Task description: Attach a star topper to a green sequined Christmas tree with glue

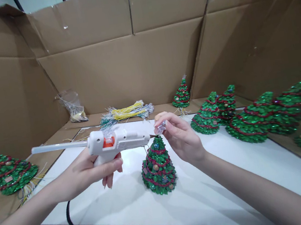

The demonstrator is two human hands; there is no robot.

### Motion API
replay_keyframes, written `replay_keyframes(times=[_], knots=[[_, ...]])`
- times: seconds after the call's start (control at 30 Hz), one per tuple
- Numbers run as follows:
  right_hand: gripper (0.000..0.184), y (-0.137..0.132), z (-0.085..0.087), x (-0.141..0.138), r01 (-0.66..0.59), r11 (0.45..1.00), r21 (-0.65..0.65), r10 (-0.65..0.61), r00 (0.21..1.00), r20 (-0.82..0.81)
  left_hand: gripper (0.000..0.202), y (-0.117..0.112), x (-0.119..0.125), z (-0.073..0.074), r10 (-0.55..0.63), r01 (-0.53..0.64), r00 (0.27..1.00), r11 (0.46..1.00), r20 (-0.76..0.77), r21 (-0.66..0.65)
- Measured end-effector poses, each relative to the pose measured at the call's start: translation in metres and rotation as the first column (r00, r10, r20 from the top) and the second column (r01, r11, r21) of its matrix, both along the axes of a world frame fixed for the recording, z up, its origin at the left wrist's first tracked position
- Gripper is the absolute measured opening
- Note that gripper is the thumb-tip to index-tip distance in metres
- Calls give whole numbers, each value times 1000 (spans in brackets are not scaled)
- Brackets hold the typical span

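My left hand (88,171) is wrapped round the handle of a white hot glue gun (126,139) with an orange part, and a long glue stick (58,146) juts out of its back end. The gun's nozzle points right, close to a small clear ornament (160,128). That ornament is pinched in the fingertips of my right hand (181,134). Just below, a small green Christmas tree (159,170) with red garland and little baubles stands upright on the white table (119,205). Whether the nozzle touches the ornament I cannot tell.
Several similar trees (251,123) stand at the right, one tree (181,94) at the back and another tree (9,171) at the left, with wires beneath. A wire bundle (127,112) and a plastic bag (73,105) lie at the back. Cardboard walls (120,67) enclose the table.
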State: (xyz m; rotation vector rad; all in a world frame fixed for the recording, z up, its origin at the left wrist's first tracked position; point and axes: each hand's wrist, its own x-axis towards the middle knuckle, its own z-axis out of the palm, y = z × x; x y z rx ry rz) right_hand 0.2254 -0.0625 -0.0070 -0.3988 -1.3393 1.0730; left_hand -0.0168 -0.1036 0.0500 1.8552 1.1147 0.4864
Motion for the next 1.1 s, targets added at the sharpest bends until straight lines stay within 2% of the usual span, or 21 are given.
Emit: replay_keyframes(times=[0.33,0.67,1.1], knots=[[14,0,0,0,-17,1000,24,17,1000,2,26,1,2,-2,-6,7,999,1000,33,-18],[14,2,-1,1,-52,997,56,53,998,-17,28,1,-1,-1,-9,9,1000,1000,1,16],[14,2,1,0,-41,998,55,41,999,-13,26,-5,-1,2,-7,7,1000,1000,-3,3]])
